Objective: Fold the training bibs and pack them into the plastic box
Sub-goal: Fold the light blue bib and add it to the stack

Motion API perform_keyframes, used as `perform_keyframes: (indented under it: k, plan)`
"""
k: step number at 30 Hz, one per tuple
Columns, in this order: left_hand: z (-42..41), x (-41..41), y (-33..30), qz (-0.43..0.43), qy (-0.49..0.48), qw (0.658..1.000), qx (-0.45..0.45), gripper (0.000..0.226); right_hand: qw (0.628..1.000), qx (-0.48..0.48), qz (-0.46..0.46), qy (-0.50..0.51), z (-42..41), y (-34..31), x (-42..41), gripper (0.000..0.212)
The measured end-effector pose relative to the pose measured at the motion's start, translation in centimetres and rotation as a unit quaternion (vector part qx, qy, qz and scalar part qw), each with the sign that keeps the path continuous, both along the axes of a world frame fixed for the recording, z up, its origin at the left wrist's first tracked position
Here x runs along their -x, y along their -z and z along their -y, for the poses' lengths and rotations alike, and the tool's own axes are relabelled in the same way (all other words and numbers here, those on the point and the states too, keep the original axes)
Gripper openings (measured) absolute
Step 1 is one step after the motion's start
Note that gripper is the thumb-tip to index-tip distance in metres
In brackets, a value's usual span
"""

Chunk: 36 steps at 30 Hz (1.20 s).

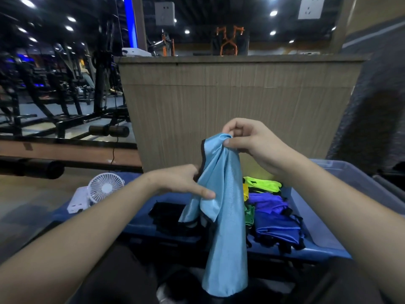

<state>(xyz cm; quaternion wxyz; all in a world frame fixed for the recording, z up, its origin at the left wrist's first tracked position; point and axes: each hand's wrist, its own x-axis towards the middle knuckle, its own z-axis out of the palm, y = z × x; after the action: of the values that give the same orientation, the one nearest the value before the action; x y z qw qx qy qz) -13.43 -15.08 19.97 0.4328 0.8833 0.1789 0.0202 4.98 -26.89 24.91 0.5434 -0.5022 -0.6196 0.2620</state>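
A light blue training bib (223, 216) with black trim hangs in the air in front of me. My right hand (252, 143) pinches its top edge between thumb and fingers. My left hand (186, 183) grips the black-trimmed side lower down, index finger laid across the cloth. Behind the bib, a pile of bibs lies on a blue surface: neon yellow-green (263, 184), purple (267, 200), royal blue (276, 227), a strip of green (249, 213). A black bib (168, 216) lies left of the hanging one. The translucent plastic box (341, 183) stands at the right.
A small white fan (105, 187) on a white base stands at the left end of the blue surface (140, 222). A tall cardboard panel (230, 102) rises behind. Gym machines (54, 91) fill the left background. A dark padded shape (377, 106) stands at far right.
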Motion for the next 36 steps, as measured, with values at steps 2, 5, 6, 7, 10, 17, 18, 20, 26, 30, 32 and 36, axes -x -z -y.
perform_keyframes:
  k: [2,5,6,7,10,17,18,20,26,30,32,36]
  plan:
    - [-0.7,0.3,0.4,-0.023,0.002,1.000,0.014,0.044,1.000,0.003,-0.021,-0.002,0.3,0.0,-0.7,0.020]
    - [-1.9,1.1,1.1,-0.045,0.004,0.999,0.012,0.044,0.998,0.007,-0.062,0.004,0.9,0.5,-1.9,0.021]
    - [-2.3,1.4,1.4,-0.050,0.002,0.999,0.006,0.045,0.997,0.007,-0.074,0.008,1.1,0.7,-2.2,0.021]
    - [-2.7,1.6,1.8,-0.052,-0.005,0.999,0.003,0.046,0.996,0.006,-0.086,0.013,1.2,0.9,-2.5,0.021]
    - [-3.6,2.1,3.0,-0.042,-0.036,0.998,0.033,0.046,0.993,0.005,-0.115,0.025,1.3,1.2,-3.0,0.023]
    - [-5.6,3.2,1.2,0.077,-0.098,0.992,0.038,0.038,0.993,0.037,-0.108,0.043,1.6,2.0,-4.8,0.018]
    - [-5.8,3.4,0.4,0.104,-0.102,0.988,0.040,0.038,0.992,0.051,-0.103,0.049,1.6,2.3,-5.2,0.020]
    - [-6.0,3.7,-1.0,0.157,-0.108,0.981,0.028,0.055,0.991,0.075,-0.095,0.055,1.7,3.2,-5.9,0.024]
    - [-4.3,2.5,-5.0,0.135,-0.077,0.983,-0.100,0.011,0.987,0.139,-0.056,0.053,1.9,5.5,-7.0,0.026]
    - [-2.7,1.2,-7.5,0.127,-0.053,0.945,-0.298,0.017,0.982,0.182,0.004,0.042,2.0,6.0,-7.0,0.033]
    - [-2.1,0.5,-8.2,0.131,-0.044,0.921,-0.365,0.019,0.981,0.187,0.012,0.046,2.0,6.0,-6.8,0.044]
    - [-0.6,-0.9,-9.3,0.136,-0.031,0.895,-0.424,0.019,0.987,0.155,0.026,0.034,1.9,5.8,-5.5,0.052]
